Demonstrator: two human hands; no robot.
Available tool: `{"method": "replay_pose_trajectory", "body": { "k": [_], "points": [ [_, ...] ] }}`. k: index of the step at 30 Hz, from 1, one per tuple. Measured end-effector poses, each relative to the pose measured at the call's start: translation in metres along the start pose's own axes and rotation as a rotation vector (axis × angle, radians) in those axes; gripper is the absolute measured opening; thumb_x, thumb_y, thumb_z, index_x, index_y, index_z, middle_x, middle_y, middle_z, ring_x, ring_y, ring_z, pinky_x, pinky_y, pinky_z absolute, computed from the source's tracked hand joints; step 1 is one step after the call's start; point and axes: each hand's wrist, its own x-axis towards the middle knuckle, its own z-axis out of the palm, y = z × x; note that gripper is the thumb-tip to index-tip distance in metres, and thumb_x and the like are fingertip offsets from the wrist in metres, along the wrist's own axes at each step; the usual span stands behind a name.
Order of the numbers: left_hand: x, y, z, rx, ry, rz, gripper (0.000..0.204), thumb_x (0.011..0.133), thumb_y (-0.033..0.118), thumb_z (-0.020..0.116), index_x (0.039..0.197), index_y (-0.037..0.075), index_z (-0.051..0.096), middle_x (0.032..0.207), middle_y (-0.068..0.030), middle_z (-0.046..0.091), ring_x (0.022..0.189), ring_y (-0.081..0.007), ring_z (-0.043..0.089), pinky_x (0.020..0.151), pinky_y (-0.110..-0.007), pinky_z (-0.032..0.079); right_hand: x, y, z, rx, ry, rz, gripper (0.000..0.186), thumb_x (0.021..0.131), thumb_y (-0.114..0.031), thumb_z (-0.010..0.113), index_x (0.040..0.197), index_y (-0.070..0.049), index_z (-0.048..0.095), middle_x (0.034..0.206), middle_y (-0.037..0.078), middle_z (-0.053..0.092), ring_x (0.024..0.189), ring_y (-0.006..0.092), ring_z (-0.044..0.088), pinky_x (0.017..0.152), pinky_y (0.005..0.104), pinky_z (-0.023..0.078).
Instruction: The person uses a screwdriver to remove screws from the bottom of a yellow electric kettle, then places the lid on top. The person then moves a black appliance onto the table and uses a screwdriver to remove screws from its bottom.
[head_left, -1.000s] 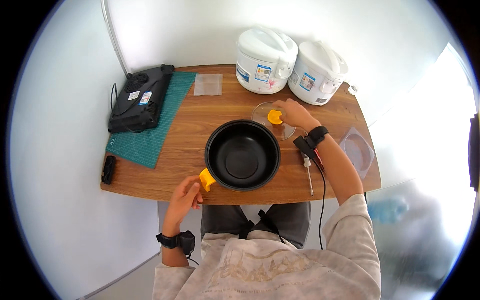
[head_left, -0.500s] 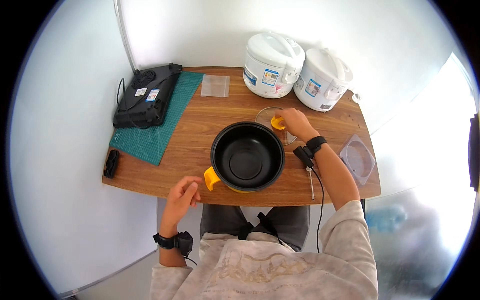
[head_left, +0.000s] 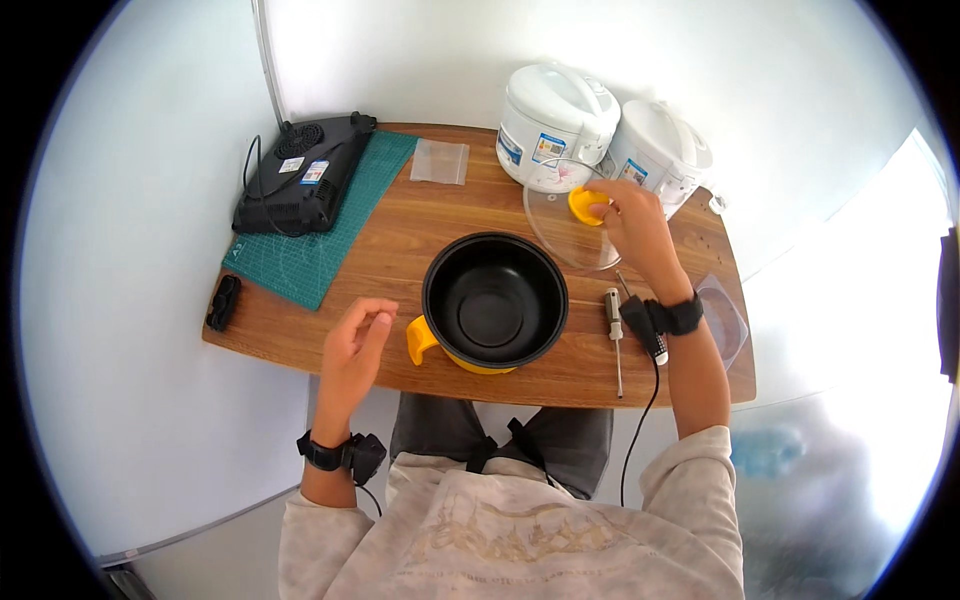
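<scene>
My right hand (head_left: pixel 628 215) grips the yellow knob (head_left: pixel 585 206) of a clear glass lid (head_left: pixel 552 225), which is tilted up before the rice cookers. My left hand (head_left: pixel 358 338), loosely curled and holding nothing, hovers left of a black pot (head_left: pixel 492 300) with a yellow handle (head_left: pixel 419 340) and yellow lower part. To the pot's right lies a screwdriver (head_left: pixel 612 310), with another tool partly hidden behind my right wrist.
Two white rice cookers (head_left: pixel 555 120) (head_left: pixel 655 140) stand at the back. A black appliance (head_left: pixel 290 190) rests on a green mat (head_left: pixel 300 265), near a plastic bag (head_left: pixel 438 160) and small black object (head_left: pixel 225 300). A clear plastic piece (head_left: pixel 722 320) sits at the wooden table's (head_left: pixel 380 300) right.
My right hand has raised and tilted the glass lid, moving it up and rightward. My left hand has moved upward along the pot's left side, away from the table's front edge.
</scene>
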Motion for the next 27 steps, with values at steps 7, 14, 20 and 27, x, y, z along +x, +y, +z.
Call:
{"method": "replay_pose_trajectory", "body": {
  "k": [7,14,20,27],
  "points": [
    [0.012,0.018,0.026,-0.066,-0.102,-0.078,0.035,0.103,0.020,0.059,0.135,0.007,0.052,0.125,-0.0085,0.057,0.115,-0.0190,0.058,0.099,-0.033,0.047,-0.024,-0.095,-0.002,0.150,-0.233,-0.155,0.037,0.079,0.005,0.062,0.114,-0.006,0.068,0.100,0.015,0.067,0.087,0.0346,0.068,0.074,0.0426,0.055],
    [0.014,0.007,0.034,-0.062,-0.148,-0.039,0.050,0.099,0.017,0.066,0.143,0.005,0.044,0.130,-0.0113,0.056,0.117,-0.0219,0.058,0.098,-0.036,0.050,-0.038,-0.106,0.019,0.005,-0.313,-0.261,0.039,0.079,0.002,0.065,0.117,-0.006,0.066,0.104,0.014,0.066,0.089,0.0336,0.069,0.073,0.0404,0.057],
    [0.013,0.000,0.034,0.017,-0.143,-0.001,0.049,0.097,0.015,0.068,0.141,0.005,0.047,0.130,-0.0101,0.056,0.116,-0.0204,0.059,0.094,-0.034,0.051,-0.038,-0.107,0.030,-0.013,-0.322,-0.287,0.037,0.080,0.000,0.065,0.116,-0.005,0.066,0.105,0.014,0.066,0.090,0.0328,0.069,0.073,0.0402,0.057],
    [0.013,0.007,0.033,0.026,-0.139,-0.046,0.044,0.097,0.012,0.067,0.137,0.006,0.051,0.128,-0.0075,0.057,0.114,-0.0179,0.060,0.090,-0.031,0.052,-0.038,-0.105,0.035,-0.008,-0.343,-0.258,0.039,0.079,0.002,0.064,0.117,-0.005,0.066,0.105,0.014,0.067,0.090,0.0335,0.069,0.074,0.0407,0.057]
  ]
}}
